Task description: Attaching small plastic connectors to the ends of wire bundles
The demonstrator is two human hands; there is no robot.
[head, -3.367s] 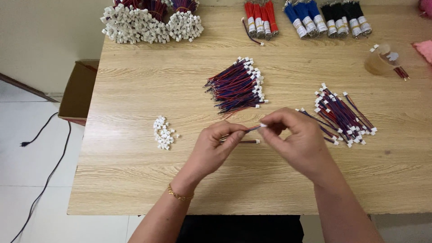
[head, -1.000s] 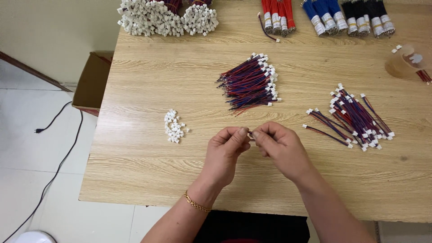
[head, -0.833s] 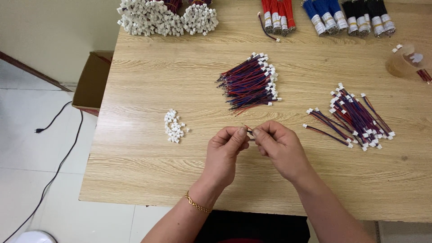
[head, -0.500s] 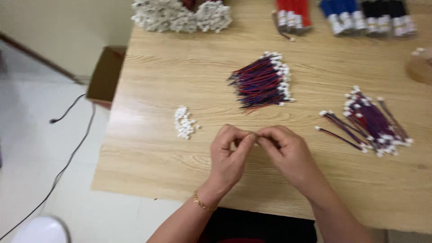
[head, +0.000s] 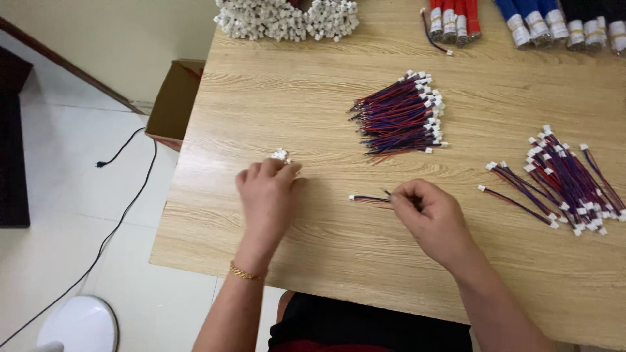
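a brown cardboard box (head: 171, 104) sits on the floor left of the wooden table (head: 313, 98). bundled red and blue wires (head: 401, 117) lie ahead. your left hand (head: 267, 199) curls palm-down over the small white connectors (head: 280, 155) — your right hand (head: 433, 218) pinches a short wire lead (head: 368, 198) between them, flat on the table.

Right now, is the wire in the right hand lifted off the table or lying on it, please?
Cannot tell: the right hand pinches one end of the wire, which runs low over the table.

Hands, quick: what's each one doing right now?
Left hand: fingers down on the small white connectors; grip hidden.
Right hand: pinching a short red-and-blue wire.
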